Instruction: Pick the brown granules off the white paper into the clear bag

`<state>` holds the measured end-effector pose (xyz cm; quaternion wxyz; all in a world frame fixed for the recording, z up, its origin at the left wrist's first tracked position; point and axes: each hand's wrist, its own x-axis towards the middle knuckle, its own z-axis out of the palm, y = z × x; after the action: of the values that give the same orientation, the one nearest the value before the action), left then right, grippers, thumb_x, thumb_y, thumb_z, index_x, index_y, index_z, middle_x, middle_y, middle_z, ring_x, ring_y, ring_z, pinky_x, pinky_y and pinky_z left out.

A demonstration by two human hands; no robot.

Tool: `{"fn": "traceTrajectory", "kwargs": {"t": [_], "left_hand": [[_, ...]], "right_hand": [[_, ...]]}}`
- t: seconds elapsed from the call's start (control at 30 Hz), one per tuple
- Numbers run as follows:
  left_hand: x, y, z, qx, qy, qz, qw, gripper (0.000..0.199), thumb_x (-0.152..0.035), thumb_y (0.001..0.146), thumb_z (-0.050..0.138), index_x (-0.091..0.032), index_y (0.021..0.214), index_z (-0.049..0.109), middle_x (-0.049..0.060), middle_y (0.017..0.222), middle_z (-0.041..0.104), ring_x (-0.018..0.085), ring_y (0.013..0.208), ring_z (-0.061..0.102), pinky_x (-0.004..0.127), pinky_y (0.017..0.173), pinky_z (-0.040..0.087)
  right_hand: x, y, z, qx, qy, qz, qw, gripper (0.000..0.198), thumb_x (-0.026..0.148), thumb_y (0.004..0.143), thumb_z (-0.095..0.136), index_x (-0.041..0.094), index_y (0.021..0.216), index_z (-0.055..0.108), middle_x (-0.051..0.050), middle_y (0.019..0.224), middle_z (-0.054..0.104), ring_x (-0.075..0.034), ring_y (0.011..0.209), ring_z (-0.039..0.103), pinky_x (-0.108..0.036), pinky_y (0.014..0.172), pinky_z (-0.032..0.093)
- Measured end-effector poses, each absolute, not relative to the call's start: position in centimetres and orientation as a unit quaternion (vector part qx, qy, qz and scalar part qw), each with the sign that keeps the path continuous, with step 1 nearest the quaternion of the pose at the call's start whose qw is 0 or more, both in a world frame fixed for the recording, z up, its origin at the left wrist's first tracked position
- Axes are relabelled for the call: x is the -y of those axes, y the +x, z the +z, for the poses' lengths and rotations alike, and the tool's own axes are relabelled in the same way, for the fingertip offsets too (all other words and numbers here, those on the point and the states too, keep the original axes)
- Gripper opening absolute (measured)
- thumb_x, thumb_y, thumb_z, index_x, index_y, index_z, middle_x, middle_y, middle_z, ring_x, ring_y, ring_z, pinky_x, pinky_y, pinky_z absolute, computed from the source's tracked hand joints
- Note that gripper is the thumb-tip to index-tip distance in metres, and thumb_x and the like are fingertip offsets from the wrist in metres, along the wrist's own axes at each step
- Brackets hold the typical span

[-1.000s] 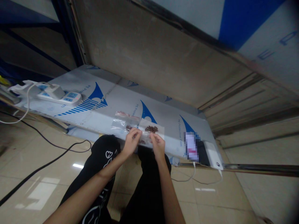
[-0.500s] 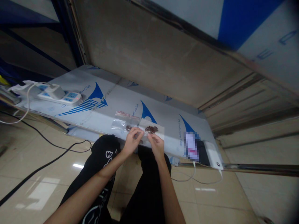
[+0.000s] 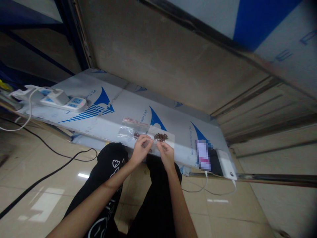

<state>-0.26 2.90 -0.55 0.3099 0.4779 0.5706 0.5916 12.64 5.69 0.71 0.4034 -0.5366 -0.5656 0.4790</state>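
Note:
A heap of small brown pieces (image 3: 161,137) lies on a pale sheet (image 3: 170,140) on the film-covered shelf. My right hand (image 3: 166,151) is just in front of the heap, thumb and fingers pinched together. Close by on its left, my left hand (image 3: 141,147) is also closed in a pinch, its fingertips pointing at the right hand's. What either pinch holds is too small to make out. A clear zip bag (image 3: 128,129) with a red strip lies flat beyond my left hand, with more brown pieces (image 3: 136,135) at its near side, partly covered by the hand.
On the left end of the shelf (image 3: 119,102) is a white power strip (image 3: 74,103) with plugs and cables. A blurred-out phone (image 3: 203,155) and a white power bank (image 3: 226,164) with cords lie at the right end. My knees are under the front edge.
Both hands stay almost in place with their pinched fingertips close together. The camera view has shifted very slightly.

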Motion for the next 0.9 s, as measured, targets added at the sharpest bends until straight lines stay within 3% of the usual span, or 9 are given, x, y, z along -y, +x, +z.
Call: {"fn": "traceTrajectory", "kwargs": {"t": [0.57,0.9], "left_hand": [[-3.1,-0.6,-0.9,-0.557,0.487,0.589,0.326,0.01,-0.027,0.075,0.058,-0.018,0.074,0.063,0.005,0.091,0.056,0.016,0.092,0.053,0.031,0.083,0.041],[-3.1,-0.5,-0.7,-0.555,0.481,0.592,0.331,0.014,-0.03,0.074,0.058,-0.018,0.075,0.064,0.005,0.087,0.058,0.017,0.087,0.054,0.031,0.079,0.042]], "right_hand": [[-5.7,12.6,0.5,0.594,-0.524,0.463,0.397,0.024,0.036,0.068,0.063,0.015,0.076,0.067,-0.005,0.077,0.068,-0.018,0.075,0.061,-0.027,0.066,0.048],[-5.8,12.5,0.2,0.571,-0.535,0.468,0.41,0.027,0.038,0.066,0.064,0.014,0.076,0.067,-0.006,0.077,0.067,-0.019,0.073,0.061,-0.027,0.065,0.048]]}}
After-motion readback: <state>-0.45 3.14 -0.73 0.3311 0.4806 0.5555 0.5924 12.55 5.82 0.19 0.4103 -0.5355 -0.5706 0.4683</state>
